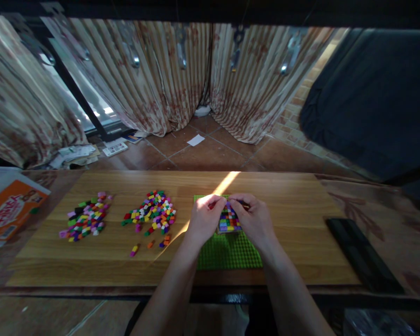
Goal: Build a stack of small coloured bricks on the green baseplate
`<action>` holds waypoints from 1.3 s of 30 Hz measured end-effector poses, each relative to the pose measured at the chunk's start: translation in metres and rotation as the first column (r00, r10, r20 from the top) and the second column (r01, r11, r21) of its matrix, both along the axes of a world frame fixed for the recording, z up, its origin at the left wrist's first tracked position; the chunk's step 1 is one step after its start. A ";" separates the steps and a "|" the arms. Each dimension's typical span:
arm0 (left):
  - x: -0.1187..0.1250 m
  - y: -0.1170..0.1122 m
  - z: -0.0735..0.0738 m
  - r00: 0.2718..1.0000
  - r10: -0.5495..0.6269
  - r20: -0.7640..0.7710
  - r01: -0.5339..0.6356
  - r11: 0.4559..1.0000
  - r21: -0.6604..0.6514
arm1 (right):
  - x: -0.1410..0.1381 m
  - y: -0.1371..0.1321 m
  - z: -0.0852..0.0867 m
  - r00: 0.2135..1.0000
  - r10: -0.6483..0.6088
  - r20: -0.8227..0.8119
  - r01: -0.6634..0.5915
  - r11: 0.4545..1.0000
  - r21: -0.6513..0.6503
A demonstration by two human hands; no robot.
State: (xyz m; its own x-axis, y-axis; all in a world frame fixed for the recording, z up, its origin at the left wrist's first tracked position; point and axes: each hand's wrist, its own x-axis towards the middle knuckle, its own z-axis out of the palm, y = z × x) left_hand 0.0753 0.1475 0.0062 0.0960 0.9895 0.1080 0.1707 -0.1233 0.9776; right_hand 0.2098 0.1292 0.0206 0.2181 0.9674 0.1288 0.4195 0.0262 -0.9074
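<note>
A green studded baseplate lies on a wooden board. On its far half sits a small patch of multicoloured bricks. My left hand and my right hand meet over the far edge of that patch, fingers curled and pinched together at its top. What the fingertips hold is too small to make out. Two loose heaps of small coloured bricks lie to the left: one nearer my hands, another further left.
A few stray bricks lie in front of the nearer heap. An orange and white box sits at the far left. A long black flat object lies at the right. Curtains and a tiled floor are beyond the board.
</note>
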 end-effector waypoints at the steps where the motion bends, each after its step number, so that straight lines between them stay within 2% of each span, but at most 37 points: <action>1: 0.000 0.000 0.001 1.000 -0.004 -0.004 0.004 1.000 0.001 | 0.000 0.000 0.000 1.000 0.002 0.005 -0.002 1.000 0.007; 7: -0.001 0.000 0.005 1.000 -0.022 -0.022 0.022 1.000 -0.001 | -0.001 0.000 0.002 1.000 0.003 0.003 -0.003 1.000 -0.007; 11: -0.001 -0.001 0.005 1.000 -0.008 -0.018 0.008 1.000 0.007 | -0.002 0.001 0.002 0.999 -0.036 -0.013 0.036 0.999 -0.010; 20: 0.002 -0.001 0.007 0.998 0.065 -0.013 -0.065 0.998 0.005 | -0.004 0.001 0.007 0.998 -0.054 0.029 0.054 0.998 -0.009; 25: 0.002 -0.001 0.009 0.997 0.064 -0.040 -0.063 0.998 0.016 | -0.004 0.002 0.006 0.999 -0.038 0.023 0.038 0.999 -0.002; 27: 0.001 -0.001 0.008 0.998 0.055 -0.026 -0.055 0.998 0.002 | -0.003 0.002 0.003 0.999 -0.031 -0.010 0.031 0.999 -0.018; 33: -0.003 -0.005 0.003 0.998 0.018 0.066 -0.016 0.999 -0.040 | -0.001 0.003 -0.008 0.963 -0.015 -0.268 -0.001 0.998 -0.060; 36: -0.012 -0.002 0.000 0.988 0.085 0.126 -0.072 0.992 -0.102 | 0.000 0.003 -0.006 0.938 -0.102 -0.333 0.089 0.995 -0.053; 39: -0.031 0.007 -0.005 0.967 0.194 0.164 -0.176 0.977 -0.118 | 0.002 0.003 0.001 0.905 -0.198 -0.376 0.209 0.978 -0.012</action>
